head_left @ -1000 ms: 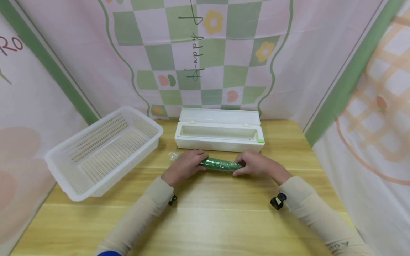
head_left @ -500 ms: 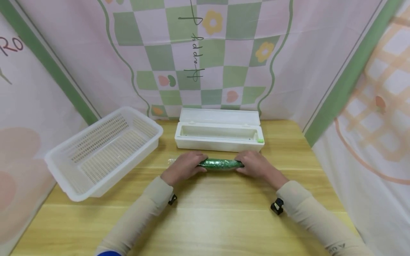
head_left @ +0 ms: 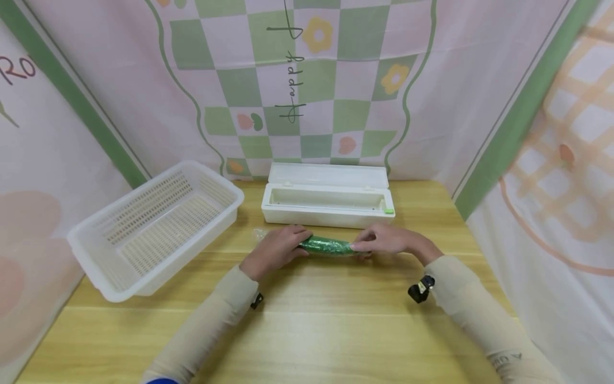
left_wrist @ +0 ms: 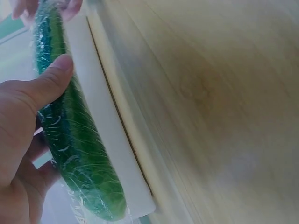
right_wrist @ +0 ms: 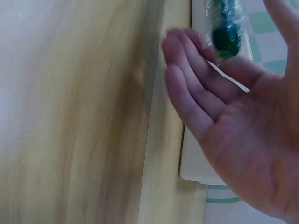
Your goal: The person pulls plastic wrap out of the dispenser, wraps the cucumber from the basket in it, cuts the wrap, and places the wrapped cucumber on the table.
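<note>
A green cucumber (head_left: 328,246) wrapped in clear plastic film lies crosswise in front of the person. The left hand (head_left: 280,248) grips its left part; in the left wrist view the thumb lies over the cucumber (left_wrist: 84,140) with fingers behind it. Loose film (head_left: 260,233) sticks out beyond the left hand. At the other end is the right hand (head_left: 384,240), fingers bent and close to the film. The right wrist view shows its palm (right_wrist: 252,140) bare, with the cucumber tip (right_wrist: 227,39) by the index finger and thumb.
Behind the hands stands a long white box (head_left: 326,217) with its lid (head_left: 328,175) raised and a green tab (head_left: 389,211) at its right end. A white perforated basket (head_left: 225,213) stands to the left on the wooden table (head_left: 307,330). Printed cloth (head_left: 331,80) hangs around.
The right hand has loosened from its grip around the cucumber's right end and shifted slightly right, its wrist raised and turned. The left hand has kept its hold.
</note>
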`<state>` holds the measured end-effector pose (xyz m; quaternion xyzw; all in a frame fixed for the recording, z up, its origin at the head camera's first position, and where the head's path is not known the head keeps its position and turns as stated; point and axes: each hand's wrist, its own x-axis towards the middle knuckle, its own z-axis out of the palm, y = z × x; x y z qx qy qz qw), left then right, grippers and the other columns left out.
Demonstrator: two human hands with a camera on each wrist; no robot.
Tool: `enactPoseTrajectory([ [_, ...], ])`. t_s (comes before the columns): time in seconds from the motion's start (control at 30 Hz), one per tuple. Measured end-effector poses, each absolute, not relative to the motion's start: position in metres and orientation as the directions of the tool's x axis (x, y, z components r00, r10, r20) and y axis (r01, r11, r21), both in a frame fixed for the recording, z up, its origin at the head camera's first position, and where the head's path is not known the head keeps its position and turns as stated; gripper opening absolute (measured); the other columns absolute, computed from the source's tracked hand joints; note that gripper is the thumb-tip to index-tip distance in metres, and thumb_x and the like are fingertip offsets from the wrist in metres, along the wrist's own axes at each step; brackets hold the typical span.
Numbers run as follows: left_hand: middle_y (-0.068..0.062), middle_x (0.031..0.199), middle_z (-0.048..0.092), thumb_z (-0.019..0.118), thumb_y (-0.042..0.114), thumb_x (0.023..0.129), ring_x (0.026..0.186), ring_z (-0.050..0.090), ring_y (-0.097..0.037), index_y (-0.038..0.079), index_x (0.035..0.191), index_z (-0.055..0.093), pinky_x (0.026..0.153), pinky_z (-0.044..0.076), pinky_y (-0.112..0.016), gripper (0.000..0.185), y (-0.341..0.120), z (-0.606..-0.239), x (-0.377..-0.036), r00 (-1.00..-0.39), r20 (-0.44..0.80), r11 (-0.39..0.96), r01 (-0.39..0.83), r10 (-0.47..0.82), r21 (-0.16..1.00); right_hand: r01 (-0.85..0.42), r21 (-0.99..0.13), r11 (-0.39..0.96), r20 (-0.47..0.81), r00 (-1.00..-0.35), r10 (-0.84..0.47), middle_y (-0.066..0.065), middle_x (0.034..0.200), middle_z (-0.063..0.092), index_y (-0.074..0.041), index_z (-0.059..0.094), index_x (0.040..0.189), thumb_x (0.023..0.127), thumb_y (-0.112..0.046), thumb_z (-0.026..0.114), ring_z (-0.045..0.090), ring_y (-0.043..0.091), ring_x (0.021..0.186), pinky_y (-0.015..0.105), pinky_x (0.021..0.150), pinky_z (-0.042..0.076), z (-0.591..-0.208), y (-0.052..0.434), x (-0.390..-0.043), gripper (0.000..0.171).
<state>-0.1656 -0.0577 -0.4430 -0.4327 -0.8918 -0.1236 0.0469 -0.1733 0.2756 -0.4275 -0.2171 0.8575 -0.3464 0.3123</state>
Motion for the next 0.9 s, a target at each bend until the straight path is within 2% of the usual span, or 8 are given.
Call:
enactPoseTrajectory([
  [0.17,-0.011,0.132,0.073,0.077,0.030,0.096,0.117,0.072,-0.024,0.005,0.135,0.067,0.100,0.062,-0.037,0.048,-0.057,-0.444,-0.165,-0.589,0.241,0.565,0.808,0.772,0.165,0.027,-0.804,0.594,-0.493,-0.590,-0.640,0.014,0.111,0.079,-0.001,0.076,0.116,0.110,-0.039,0.055,0.076,0.026,0.101,0.041,0.095,0.064,-0.431,0.275,-0.177,0.043],
  [0.23,-0.011,0.131,0.073,0.078,0.029,0.095,0.116,0.072,-0.024,0.005,0.134,0.068,0.099,0.062,-0.036,0.047,-0.055,-0.444,-0.165,-0.578,0.246,0.558,0.816,0.778,0.152,0.042,-0.809,0.586,-0.501,-0.572,-0.650,0.016,0.107,0.079,0.001,0.076,0.112,0.109,-0.037,0.058,0.077,0.026,0.097,0.042,0.092,0.065,-0.432,0.274,-0.177,0.042],
  [0.37,-0.008,0.127,0.075,0.080,0.028,0.093,0.113,0.073,-0.022,0.007,0.129,0.070,0.098,0.062,-0.034,0.043,-0.053,-0.444,-0.165,-0.569,0.241,0.556,0.822,0.786,0.126,0.005,-0.797,0.604,-0.492,-0.586,-0.644,0.015,0.097,0.079,-0.001,0.077,0.104,0.106,-0.036,0.065,0.075,0.023,0.088,0.039,0.085,0.066,-0.434,0.272,-0.178,0.037],
  [0.53,-0.006,0.121,0.076,0.082,0.028,0.091,0.107,0.074,-0.019,0.009,0.123,0.072,0.093,0.063,-0.031,0.039,-0.052,-0.445,-0.166,-0.562,0.237,0.555,0.826,0.793,0.099,-0.121,-0.779,0.616,-0.414,-0.639,-0.648,0.012,0.085,0.076,-0.003,0.079,0.091,0.103,-0.033,0.070,0.068,0.016,0.075,0.029,0.073,0.062,-0.435,0.269,-0.176,0.033],
  [0.63,-0.005,0.116,0.077,0.083,0.029,0.090,0.102,0.074,-0.019,0.010,0.119,0.072,0.090,0.064,-0.032,0.036,-0.051,-0.446,-0.166,-0.569,0.226,0.561,0.821,0.791,0.106,-0.254,-0.730,0.635,-0.332,-0.680,-0.654,0.008,0.075,0.071,-0.009,0.080,0.086,0.098,-0.033,0.076,0.057,0.009,0.065,0.021,0.061,0.051,-0.435,0.266,-0.173,0.027],
  [0.73,-0.003,0.111,0.077,0.083,0.029,0.090,0.097,0.075,-0.018,0.010,0.114,0.072,0.087,0.064,-0.033,0.033,-0.051,-0.446,-0.166,-0.595,0.197,0.580,0.804,0.779,0.133,-0.357,-0.655,0.666,-0.259,-0.722,-0.641,0.002,0.072,0.069,-0.016,0.081,0.087,0.094,-0.034,0.080,0.048,0.004,0.060,0.018,0.054,0.042,-0.436,0.262,-0.169,0.019],
  [0.9,-0.001,0.100,0.076,0.082,0.032,0.091,0.087,0.073,-0.015,0.011,0.106,0.072,0.078,0.063,-0.030,0.027,-0.051,-0.445,-0.166,-0.631,0.164,0.610,0.776,0.758,0.162,-0.519,-0.519,0.679,-0.101,-0.752,-0.652,-0.004,0.077,0.074,-0.016,0.082,0.094,0.091,-0.027,0.084,0.050,0.001,0.060,0.019,0.054,0.047,-0.437,0.257,-0.162,0.012],
])
